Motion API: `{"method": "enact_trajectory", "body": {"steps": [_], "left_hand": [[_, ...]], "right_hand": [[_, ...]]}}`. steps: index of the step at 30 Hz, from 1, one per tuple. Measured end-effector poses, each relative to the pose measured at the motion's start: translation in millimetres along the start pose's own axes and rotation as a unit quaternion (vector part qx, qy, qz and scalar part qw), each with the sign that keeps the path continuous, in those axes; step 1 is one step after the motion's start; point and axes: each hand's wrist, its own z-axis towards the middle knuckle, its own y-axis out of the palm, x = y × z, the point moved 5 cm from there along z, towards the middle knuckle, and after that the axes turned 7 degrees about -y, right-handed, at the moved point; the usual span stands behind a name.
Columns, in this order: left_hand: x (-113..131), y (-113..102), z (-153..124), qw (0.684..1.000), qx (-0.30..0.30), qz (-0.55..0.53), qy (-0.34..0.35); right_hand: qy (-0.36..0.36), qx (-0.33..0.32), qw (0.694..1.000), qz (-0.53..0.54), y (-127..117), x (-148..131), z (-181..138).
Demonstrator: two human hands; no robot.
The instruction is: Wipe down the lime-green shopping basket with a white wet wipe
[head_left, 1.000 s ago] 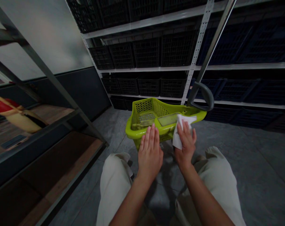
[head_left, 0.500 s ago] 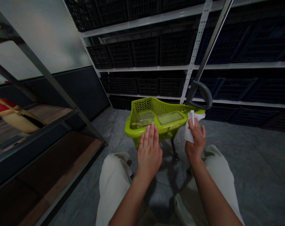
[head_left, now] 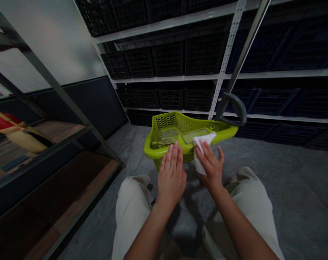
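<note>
A lime-green plastic basket on thin legs stands on the floor in front of my knees. My left hand lies flat with fingers together on its near rim. My right hand presses a white cloth against the basket's near edge, fingers spread over the cloth. A grey looped handle on a metal pole rises from the basket's right end.
Metal shelving with several dark mesh crates fills the wall behind. A grey rack with wooden boards stands at the left, holding a yellow and red object. The floor is grey tile.
My right hand has slid the white cloth left along the basket's near edge, from the right end by the handle toward the middle. My left hand has stayed on the rim.
</note>
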Motion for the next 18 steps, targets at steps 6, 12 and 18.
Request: {"method": "enact_trajectory", "body": {"steps": [6, 12, 18], "left_hand": [[0.8, 2.9, -0.2, 1.000, 0.002, -0.008, -0.004], [1.3, 5.0, -0.3, 1.000, 0.006, -0.005, -0.003], [0.0, 3.9, -0.4, 1.000, 0.006, -0.003, -0.005]], "right_hand": [[0.146, 0.087, 0.985, -0.005, -5.8, 29.6, -5.7], [-0.003, 0.021, 0.999, 0.026, 12.7, -28.0, 7.7], [-0.027, 0.011, 1.000, 0.006, 8.9, -18.1, 3.6]]}}
